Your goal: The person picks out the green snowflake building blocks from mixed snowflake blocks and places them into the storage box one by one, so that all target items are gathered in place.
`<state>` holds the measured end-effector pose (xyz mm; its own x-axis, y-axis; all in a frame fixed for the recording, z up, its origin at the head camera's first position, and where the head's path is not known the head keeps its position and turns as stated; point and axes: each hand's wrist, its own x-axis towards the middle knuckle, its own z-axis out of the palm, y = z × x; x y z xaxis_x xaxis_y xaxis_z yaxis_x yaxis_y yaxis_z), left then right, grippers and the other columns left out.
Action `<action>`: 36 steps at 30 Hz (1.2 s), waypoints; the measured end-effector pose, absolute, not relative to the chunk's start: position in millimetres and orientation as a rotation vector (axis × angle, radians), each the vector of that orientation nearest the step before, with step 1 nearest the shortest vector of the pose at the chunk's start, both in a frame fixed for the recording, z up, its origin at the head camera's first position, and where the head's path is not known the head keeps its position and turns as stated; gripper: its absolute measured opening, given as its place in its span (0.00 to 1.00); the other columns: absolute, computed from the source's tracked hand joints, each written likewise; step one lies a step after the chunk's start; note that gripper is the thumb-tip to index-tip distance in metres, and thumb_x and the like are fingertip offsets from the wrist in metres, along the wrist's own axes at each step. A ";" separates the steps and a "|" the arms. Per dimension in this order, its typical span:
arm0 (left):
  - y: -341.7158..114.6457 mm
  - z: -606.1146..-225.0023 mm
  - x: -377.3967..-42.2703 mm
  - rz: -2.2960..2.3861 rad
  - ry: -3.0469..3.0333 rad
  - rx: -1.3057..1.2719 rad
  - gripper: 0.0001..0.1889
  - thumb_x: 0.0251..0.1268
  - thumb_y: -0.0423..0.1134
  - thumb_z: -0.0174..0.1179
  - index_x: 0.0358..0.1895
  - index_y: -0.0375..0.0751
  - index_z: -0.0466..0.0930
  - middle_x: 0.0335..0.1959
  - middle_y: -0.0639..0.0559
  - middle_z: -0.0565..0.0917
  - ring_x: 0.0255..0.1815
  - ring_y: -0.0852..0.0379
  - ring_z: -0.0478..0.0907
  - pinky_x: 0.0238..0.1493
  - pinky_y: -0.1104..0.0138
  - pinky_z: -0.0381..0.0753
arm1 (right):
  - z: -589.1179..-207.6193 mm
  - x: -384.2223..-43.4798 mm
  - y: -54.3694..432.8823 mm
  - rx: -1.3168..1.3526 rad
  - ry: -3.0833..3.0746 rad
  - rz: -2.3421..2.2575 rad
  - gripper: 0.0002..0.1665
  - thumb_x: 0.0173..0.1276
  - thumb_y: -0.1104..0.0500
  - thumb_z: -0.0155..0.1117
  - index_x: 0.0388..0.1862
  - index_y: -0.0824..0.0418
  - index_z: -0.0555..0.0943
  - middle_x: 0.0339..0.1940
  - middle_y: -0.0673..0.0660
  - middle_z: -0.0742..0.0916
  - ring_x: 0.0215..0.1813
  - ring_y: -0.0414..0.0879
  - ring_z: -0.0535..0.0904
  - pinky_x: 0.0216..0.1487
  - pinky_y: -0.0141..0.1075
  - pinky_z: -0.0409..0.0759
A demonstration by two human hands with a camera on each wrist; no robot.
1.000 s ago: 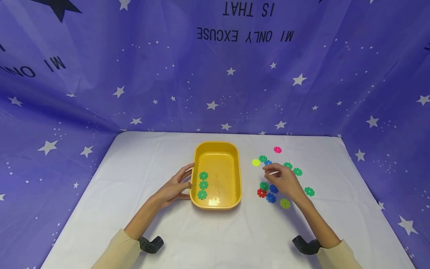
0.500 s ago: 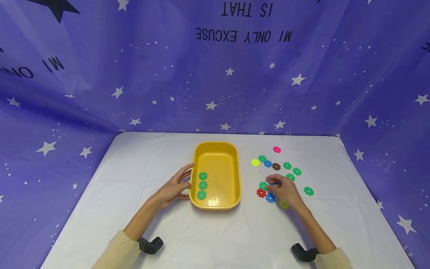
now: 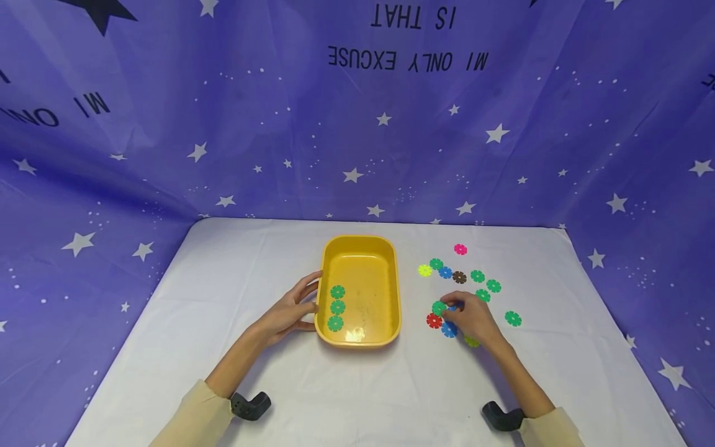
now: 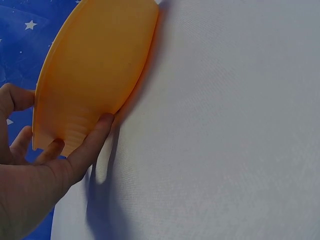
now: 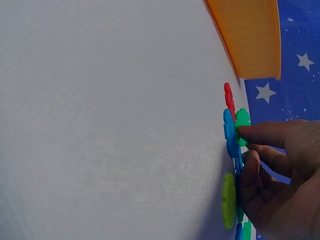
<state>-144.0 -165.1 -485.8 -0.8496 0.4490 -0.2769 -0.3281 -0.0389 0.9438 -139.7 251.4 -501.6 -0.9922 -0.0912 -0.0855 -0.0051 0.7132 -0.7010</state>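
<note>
My left hand (image 3: 288, 314) rests spread along the left side of a yellow tray (image 3: 398, 292), fingertips and thumb against its outer wall. Three green snowflake discs (image 3: 337, 307) lie in a column inside it. Right of the tray, my right hand (image 3: 475, 318) pinches another green snowflake disc (image 5: 242, 120) between thumb and fingertip. A red disc (image 3: 433, 321) lies beside it. Two blue discs (image 3: 449, 329) are partly covered by the right hand, and a yellow-green disc (image 5: 228, 201) is below that hand.
Beyond the right hand lie a yellow disc (image 3: 424, 270), a brown disc (image 3: 459, 277), a pink disc (image 3: 460, 249), a blue disc (image 3: 445, 272) and several green discs (image 3: 493, 286). A starry purple cloth (image 3: 357, 155) hangs around the white table (image 3: 357, 397).
My right hand has come down toward me, leaving the brown disc uncovered and a green disc on the table, and now takes hold of another green disc. The left hand stays at the tray.
</note>
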 end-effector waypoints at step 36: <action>-166.0 -484.9 -143.2 1.931 1.726 0.119 0.43 0.63 0.27 0.53 0.80 0.55 0.49 0.81 0.44 0.44 0.70 0.31 0.62 0.51 0.44 0.81 | -436.6 -203.4 136.2 -0.273 2.408 -1.755 0.13 0.68 0.70 0.63 0.51 0.70 0.84 0.40 0.62 0.87 0.41 0.55 0.84 0.46 0.44 0.86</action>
<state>-143.2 -166.0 -484.9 -0.8492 0.4451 -0.2842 -0.3322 -0.0318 0.9427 -203.4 136.2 -436.6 -0.9723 -0.2335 -0.0130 -0.0590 0.2989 -0.9525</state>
